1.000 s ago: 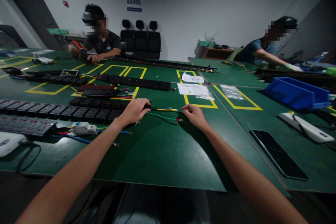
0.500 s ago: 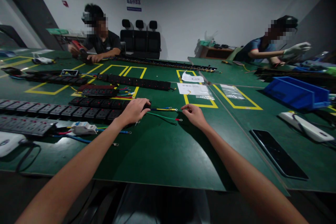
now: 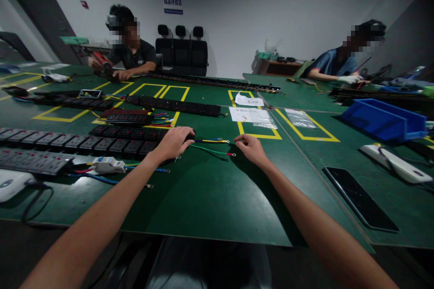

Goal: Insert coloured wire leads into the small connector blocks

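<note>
My left hand [image 3: 174, 143] is wrapped over the end of a long black power strip [image 3: 134, 132], and its fingers hide that end. From under it, blue and yellow wires [image 3: 208, 141] and a green wire [image 3: 212, 149] run right, tipped with ring terminals. Just past those tips, my right hand [image 3: 251, 148] hovers with curled, pinched fingers, a small gap from the terminals and nothing visible in its grip. Nearer to me lies another black socket strip [image 3: 101, 143]. Left of my forearm are a grey socket strip [image 3: 37, 162] and a white circuit breaker [image 3: 108, 165] with wires.
A phone [image 3: 359, 196], a white device with a cable [image 3: 395, 163] and a blue bin [image 3: 383, 119] are on the right. Paper labels [image 3: 251, 115] lie ahead inside yellow tape. Across the table sit two people, one with a red tool [image 3: 101, 58].
Both my hands stay where they were. The co-worker at the right has lowered a gloved hand from the air down to the table.
</note>
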Action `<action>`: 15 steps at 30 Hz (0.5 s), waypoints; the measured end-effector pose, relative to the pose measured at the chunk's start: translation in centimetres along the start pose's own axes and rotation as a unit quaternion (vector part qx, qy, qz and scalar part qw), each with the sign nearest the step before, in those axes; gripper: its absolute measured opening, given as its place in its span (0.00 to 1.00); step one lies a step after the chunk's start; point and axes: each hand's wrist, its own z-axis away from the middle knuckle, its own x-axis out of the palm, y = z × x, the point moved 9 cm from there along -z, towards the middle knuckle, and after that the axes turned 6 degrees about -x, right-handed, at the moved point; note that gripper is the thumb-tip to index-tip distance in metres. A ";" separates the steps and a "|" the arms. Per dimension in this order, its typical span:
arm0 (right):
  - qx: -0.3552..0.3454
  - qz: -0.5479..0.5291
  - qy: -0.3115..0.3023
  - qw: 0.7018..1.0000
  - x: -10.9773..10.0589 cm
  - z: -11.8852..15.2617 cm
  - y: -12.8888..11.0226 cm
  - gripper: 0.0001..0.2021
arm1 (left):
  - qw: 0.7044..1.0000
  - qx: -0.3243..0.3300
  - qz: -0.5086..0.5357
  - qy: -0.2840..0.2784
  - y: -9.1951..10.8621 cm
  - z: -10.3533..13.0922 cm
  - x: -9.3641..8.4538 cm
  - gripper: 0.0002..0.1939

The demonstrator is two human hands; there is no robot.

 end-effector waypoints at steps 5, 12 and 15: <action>0.000 -0.001 -0.002 1.000 0.1 0.0 0.0 0.13 | 1.000 -0.005 -0.002 0.000 0.2 0.0 -0.1 0.11; 0.001 0.005 -0.005 1.000 0.0 0.1 -0.2 0.13 | 1.000 -0.009 -0.003 -0.005 0.2 0.1 -0.1 0.11; -0.002 0.003 -0.003 1.000 -0.1 0.1 -0.3 0.13 | 1.000 -0.009 0.001 -0.001 0.1 0.1 -0.1 0.11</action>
